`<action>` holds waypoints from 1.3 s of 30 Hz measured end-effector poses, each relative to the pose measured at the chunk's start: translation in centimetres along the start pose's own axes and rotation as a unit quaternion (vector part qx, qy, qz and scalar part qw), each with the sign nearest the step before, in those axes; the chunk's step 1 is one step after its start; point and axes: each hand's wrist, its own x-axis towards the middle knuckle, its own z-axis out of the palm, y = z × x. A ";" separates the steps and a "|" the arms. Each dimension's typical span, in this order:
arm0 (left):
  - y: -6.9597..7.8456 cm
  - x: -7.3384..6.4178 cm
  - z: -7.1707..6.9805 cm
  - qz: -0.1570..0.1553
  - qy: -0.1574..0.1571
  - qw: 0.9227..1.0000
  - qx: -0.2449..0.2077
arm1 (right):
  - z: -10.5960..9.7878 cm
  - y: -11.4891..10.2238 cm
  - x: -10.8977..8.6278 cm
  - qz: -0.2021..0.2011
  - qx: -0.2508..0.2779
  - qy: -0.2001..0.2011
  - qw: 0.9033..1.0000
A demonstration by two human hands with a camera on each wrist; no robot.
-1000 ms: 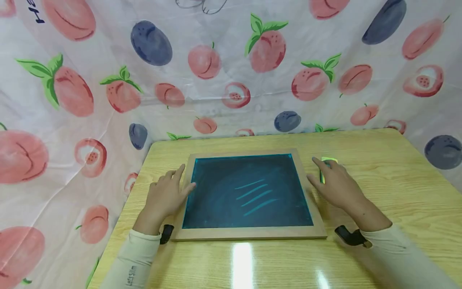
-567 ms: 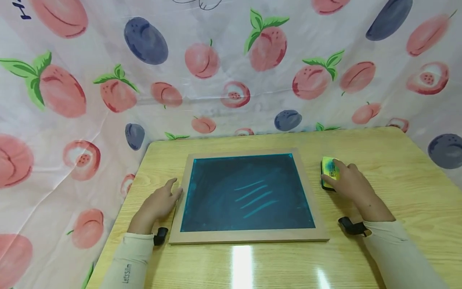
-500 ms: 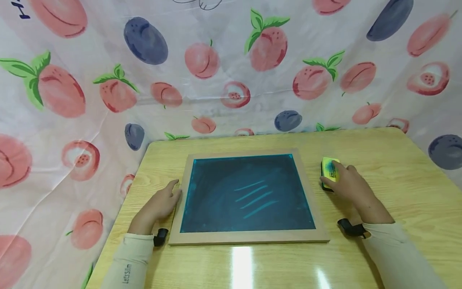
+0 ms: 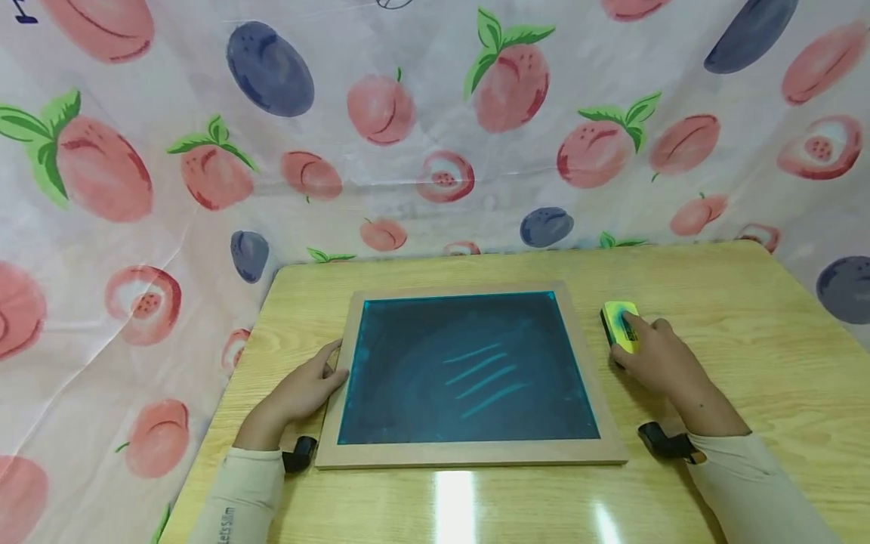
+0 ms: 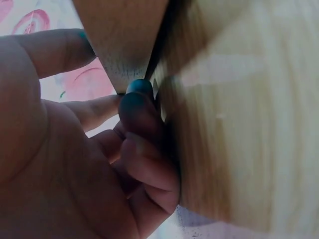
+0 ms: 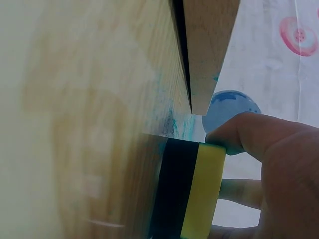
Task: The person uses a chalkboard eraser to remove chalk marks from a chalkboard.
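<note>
A dark chalkboard (image 4: 408,355) in a light wooden frame lies on the table, with several slanted teal chalk strokes (image 4: 482,378) right of its middle. My left hand (image 4: 299,393) grips the frame's left side; the left wrist view shows the thumb (image 5: 67,50) over the frame (image 5: 122,45) and the other fingers curled at its lower edge. To the right of the board, my right hand (image 4: 659,355) holds a yellow and black board eraser (image 4: 617,321) between thumb and fingers. In the right wrist view the eraser's black layer (image 6: 177,184) faces the tabletop, close to it.
The wood-grain table (image 4: 720,302) extends beyond the board on every side. A fruit-printed cloth (image 4: 408,181) hangs along its back and left. Black wrist mounts (image 4: 666,442) sit below both hands. Teal chalk dust (image 6: 174,124) marks the tabletop near the eraser.
My left hand has drawn back from over the frame to grip its left edge. My right hand has shifted right and taken hold of the eraser, which has turned slightly.
</note>
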 end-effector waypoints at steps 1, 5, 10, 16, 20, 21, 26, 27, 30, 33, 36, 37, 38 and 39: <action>0.0 0.0 0.0 0.001 0.001 1.000 -0.004 | 0.0 0.0 0.0 -0.001 -0.002 0.001 1.000; 0.0 -0.2 0.1 0.001 0.004 1.000 -0.002 | 0.0 0.0 0.0 -0.004 -0.005 0.003 1.000; 0.2 -0.4 0.2 -0.004 0.013 1.000 0.008 | 0.1 -0.2 -0.1 -0.014 -0.011 0.013 1.000; 0.1 -0.3 0.9 0.003 0.018 1.000 0.007 | -0.2 -0.4 -1.0 -0.008 -0.018 0.017 1.000; 0.2 -0.3 1.1 -0.004 0.026 1.000 0.013 | -0.6 -1.3 -1.8 -0.011 -0.005 0.020 1.000; 0.2 -0.3 1.0 -0.007 0.028 0.999 0.015 | -0.7 -1.7 -2.0 -0.016 -0.002 0.022 1.000; 0.3 -0.5 0.6 -0.014 0.031 0.999 0.026 | -0.8 -3.6 -2.9 -0.046 0.012 0.028 0.998; 0.3 -0.5 0.6 -0.015 0.030 0.999 0.028 | -0.8 -4.0 -3.1 -0.050 0.013 0.028 0.998; 0.3 -0.5 0.6 -0.017 0.028 0.999 0.033 | -0.9 -4.9 -3.7 -0.061 0.014 0.027 0.998; 0.2 -0.5 0.6 -0.018 0.028 0.999 0.034 | -0.9 -5.6 -4.1 -0.073 0.006 0.027 0.997; 0.3 -0.5 0.7 -0.016 0.025 0.999 0.033 | -0.9 -6.1 -4.4 -0.086 -0.002 0.027 0.996; 0.3 -0.4 0.7 -0.016 0.024 0.999 0.032 | -0.9 -6.2 -4.6 -0.088 -0.006 0.026 0.996; 0.4 -0.4 0.7 -0.015 0.022 0.999 0.031 | -0.8 -6.4 -4.7 -0.091 -0.008 0.025 0.996; 0.5 -0.4 0.7 -0.013 0.022 0.999 0.031 | -0.8 -6.5 -4.8 -0.093 -0.011 0.024 0.995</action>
